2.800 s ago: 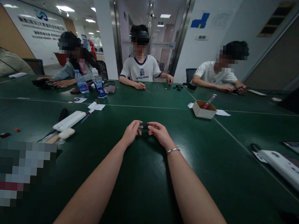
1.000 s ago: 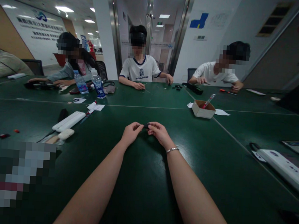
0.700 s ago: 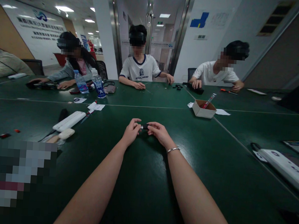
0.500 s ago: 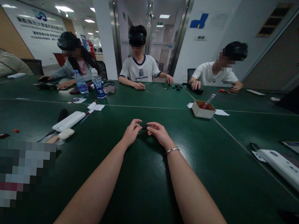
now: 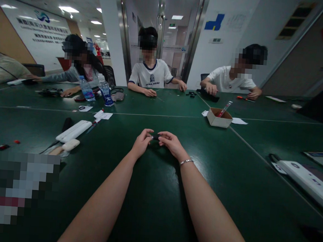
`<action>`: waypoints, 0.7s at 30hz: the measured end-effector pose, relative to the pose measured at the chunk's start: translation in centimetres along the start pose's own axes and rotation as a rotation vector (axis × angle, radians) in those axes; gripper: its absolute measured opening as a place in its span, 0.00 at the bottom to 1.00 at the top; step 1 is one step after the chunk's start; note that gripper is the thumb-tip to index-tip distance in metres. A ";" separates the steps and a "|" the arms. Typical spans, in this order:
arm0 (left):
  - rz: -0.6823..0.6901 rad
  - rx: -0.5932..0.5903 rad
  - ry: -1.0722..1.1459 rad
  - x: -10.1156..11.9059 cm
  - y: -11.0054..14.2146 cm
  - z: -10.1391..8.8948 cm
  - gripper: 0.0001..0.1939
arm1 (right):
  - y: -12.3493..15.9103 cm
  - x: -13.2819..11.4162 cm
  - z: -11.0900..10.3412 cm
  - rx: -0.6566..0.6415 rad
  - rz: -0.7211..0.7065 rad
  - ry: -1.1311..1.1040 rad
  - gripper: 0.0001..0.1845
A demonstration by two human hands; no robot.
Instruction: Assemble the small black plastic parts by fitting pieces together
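A small dark piece with a silvery end [image 5: 155, 137] spans the gap between my two hands, above the green table [image 5: 156, 194]. Its exact kind is too small to make out. My left hand [image 5: 142, 142] pinches the silvery end between thumb and forefinger. The dark end sits in the closed fingertips of my right hand [image 5: 172, 143], which has a silver bracelet [image 5: 186, 162] at the wrist. Fingertips cover part of the piece at both ends.
A cardboard box [image 5: 219, 119] holding a red-and-clear tool stands ahead to the right. White power banks lie left [image 5: 74, 131] and right [image 5: 306, 182]. Two bottles [image 5: 106, 92] stand at back left. Several people with headsets sit across the table.
My hands and the small piece stay almost in place. At the far left, a co-worker's arm has stretched out to the left across the table.
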State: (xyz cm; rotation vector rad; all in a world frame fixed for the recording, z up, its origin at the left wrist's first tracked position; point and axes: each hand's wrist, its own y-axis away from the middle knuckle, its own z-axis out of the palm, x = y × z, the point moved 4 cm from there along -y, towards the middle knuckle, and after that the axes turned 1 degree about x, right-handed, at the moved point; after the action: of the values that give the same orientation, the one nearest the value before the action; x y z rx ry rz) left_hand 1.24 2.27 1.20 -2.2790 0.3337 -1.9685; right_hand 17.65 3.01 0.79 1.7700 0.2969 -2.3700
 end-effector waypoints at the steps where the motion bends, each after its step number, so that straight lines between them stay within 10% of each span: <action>1: -0.001 -0.001 -0.003 0.0 0.0 0.0 0.13 | 0.0 0.0 0.0 -0.002 0.002 -0.001 0.22; 21: -0.037 -0.007 -0.034 0.4 0.2 0.0 0.13 | 0.0 0.1 -0.1 -0.007 -0.003 0.007 0.20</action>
State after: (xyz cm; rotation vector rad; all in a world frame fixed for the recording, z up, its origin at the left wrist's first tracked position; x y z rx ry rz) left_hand 1.24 1.99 1.51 -2.3364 0.2976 -1.9457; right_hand 17.70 3.05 0.63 1.7764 0.3091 -2.3627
